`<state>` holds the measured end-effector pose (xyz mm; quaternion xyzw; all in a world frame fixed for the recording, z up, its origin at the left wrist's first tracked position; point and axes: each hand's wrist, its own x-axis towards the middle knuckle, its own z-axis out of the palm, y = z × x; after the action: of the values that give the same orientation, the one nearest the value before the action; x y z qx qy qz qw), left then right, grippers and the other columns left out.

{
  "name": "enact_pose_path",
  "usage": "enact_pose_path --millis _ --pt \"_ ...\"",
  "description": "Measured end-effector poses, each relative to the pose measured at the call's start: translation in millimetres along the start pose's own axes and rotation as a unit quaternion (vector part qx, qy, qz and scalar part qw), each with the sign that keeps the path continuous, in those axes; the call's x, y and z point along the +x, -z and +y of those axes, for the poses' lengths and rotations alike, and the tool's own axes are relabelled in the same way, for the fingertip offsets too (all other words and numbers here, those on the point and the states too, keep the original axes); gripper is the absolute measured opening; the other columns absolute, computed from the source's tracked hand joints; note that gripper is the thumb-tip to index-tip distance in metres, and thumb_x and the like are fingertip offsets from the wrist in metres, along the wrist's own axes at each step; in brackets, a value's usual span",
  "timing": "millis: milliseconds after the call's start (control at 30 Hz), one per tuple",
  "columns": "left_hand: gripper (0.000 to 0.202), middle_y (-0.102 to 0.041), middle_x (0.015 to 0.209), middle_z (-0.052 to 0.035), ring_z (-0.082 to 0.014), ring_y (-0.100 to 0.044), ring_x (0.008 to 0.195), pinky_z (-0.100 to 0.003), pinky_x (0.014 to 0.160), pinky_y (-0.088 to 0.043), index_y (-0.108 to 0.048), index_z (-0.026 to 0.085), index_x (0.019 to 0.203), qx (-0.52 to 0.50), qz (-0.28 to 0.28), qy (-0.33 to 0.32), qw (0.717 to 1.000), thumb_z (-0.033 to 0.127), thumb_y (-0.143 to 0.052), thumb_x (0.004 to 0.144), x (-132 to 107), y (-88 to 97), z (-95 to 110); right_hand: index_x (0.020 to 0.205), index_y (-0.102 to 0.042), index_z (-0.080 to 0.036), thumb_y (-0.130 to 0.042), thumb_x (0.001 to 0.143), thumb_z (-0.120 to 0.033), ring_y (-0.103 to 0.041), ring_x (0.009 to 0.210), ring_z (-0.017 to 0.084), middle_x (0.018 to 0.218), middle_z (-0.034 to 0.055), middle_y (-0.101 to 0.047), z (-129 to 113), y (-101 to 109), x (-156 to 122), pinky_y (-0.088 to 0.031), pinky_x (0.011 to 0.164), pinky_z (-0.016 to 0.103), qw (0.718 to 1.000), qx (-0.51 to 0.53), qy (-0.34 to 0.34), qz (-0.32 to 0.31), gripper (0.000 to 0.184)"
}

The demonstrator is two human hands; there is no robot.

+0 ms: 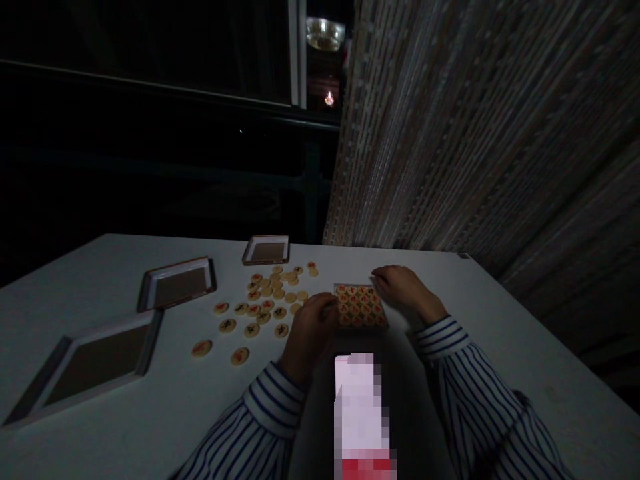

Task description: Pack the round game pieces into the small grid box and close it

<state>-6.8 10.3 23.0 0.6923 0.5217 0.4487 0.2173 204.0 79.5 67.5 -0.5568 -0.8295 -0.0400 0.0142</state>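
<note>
hands (pixel 311 328) beside boxed discs (pixel 362 309)

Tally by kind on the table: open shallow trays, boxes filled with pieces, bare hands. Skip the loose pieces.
Open shallow trays: 3
Box filled with pieces: 1
Bare hands, left hand and right hand: 2
Total: 6
</note>
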Motion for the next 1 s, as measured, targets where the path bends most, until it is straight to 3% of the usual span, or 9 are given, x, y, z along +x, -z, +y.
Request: enact_pose_path --millis 167,500,667,833,1000 --pt "0.027 -0.064 0.102 -0.0069 -0.0186 -0.059 0.093 -0.033 0.084 -0.046 -0.061 0.017 0.099 0.038 0.008 0.009 0.999 0.025 -0.047 0.078 6.7 24.6 -1.7 0.109 -0.058 -0.016 -0.034 0.087 -0.023 -0.055 0.1 0.02 0.109 0.0096 -0.062 -6.7 10.4 -3.2 -0.036 0.084 0.027 0.999 0.014 0.023 0.044 0.033" --pt "0.039 -0.068 0.094 -0.0068 -0.0192 -0.063 0.082 -0.028 0.074 -0.047 -0.061 0.016 0.103 0.132 0.031 0.06 0.989 0.042 -0.048 0.077 26.3 117.0 -26.2 0.108 -0.059 -0.016 -0.035 0.086 -0.024 -0.056 0.097 0.02 0.107 0.0095 -0.063 -43.1 33.4 -5.2 -0.037 0.084 0.03 0.993 0.028 0.099 0.065 0.033" --pt "0.039 -0.069 0.086 -0.0063 -0.0199 -0.064 0.076 -0.027 0.068 -0.047 -0.06 0.017 0.104 0.218 -0.007 0.081 0.973 0.041 -0.046 0.077 36.5 152.1 -42.8 0.107 -0.06 -0.017 -0.035 0.087 -0.026 -0.057 0.095 0.021 0.105 0.0081 -0.064 -67.2 41.5 10.0 -0.038 0.082 0.03 0.988 0.023 0.142 0.055 0.033" --pt "0.036 -0.067 0.097 -0.0091 -0.0206 -0.062 0.087 -0.027 0.076 -0.046 -0.062 0.015 0.104 0.295 -0.019 0.092 0.951 0.032 -0.043 0.078 49.8 168.4 -60.4 0.105 -0.06 -0.018 -0.033 0.087 -0.027 -0.058 0.093 0.021 0.101 0.009 -0.065 -94.5 45.7 27.3 -0.038 0.081 0.03 0.983 0.004 0.182 0.032 0.034" --pt "0.036 -0.064 0.106 -0.0119 -0.021 -0.059 0.097 -0.027 0.084 -0.042 -0.061 0.011 0.105 0.275 -0.074 0.12 0.951 0.024 -0.041 0.079 66.1 164.4 -83.9 0.101 -0.062 -0.018 -0.035 0.086 -0.025 -0.058 0.093 0.018 0.099 0.0075 -0.065 -118.1 40.2 53.9 -0.037 0.08 0.027 0.978 0.028 0.208 0.001 0.031"
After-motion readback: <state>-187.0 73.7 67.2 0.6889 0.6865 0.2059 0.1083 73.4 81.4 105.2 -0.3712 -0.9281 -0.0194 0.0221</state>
